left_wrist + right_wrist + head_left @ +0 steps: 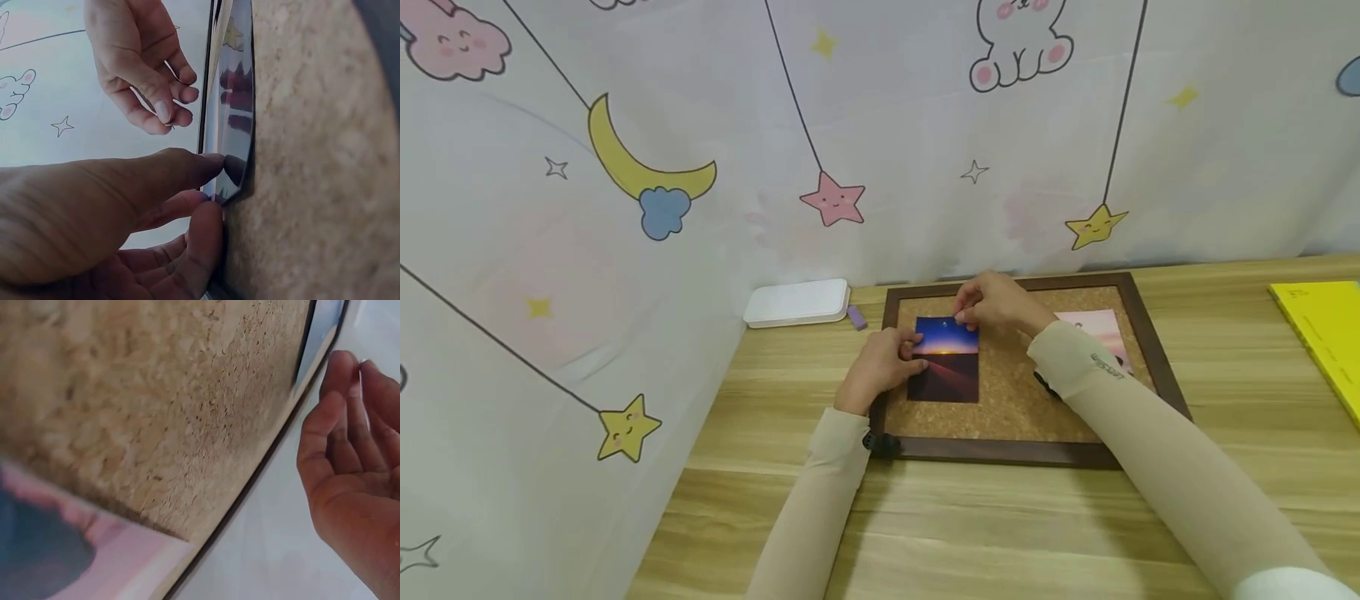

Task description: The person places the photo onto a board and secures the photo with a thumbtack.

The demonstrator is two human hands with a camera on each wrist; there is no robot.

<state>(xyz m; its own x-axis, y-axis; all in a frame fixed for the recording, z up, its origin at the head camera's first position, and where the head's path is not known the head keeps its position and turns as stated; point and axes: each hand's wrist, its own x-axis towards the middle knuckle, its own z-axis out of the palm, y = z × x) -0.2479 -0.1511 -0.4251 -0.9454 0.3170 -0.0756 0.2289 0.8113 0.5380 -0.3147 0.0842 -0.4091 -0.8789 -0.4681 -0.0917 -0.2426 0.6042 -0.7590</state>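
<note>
A sunset photo [944, 375] with a blue and purple sky lies over the left part of the framed corkboard [1011, 400]. My left hand [880, 362] pinches its left edge, the thumb on the glossy face; the left wrist view shows this photo [239, 106] edge-on against the cork. Above the photo's top right corner is my right hand [1000, 302], its thumb and fingertips pinched together. Between them sits a tiny pin, mostly hidden, its thin point just showing in the left wrist view. In the right wrist view my right hand [356, 450] is beside the board's edge.
A pink photo [1093, 329] lies on the board's right side, partly behind my right sleeve. Behind on the left are a white case [797, 302] and a small purple block [856, 317]. A yellow book [1326, 325] lies far right. A patterned curtain [910, 125] backs the wooden table [760, 467].
</note>
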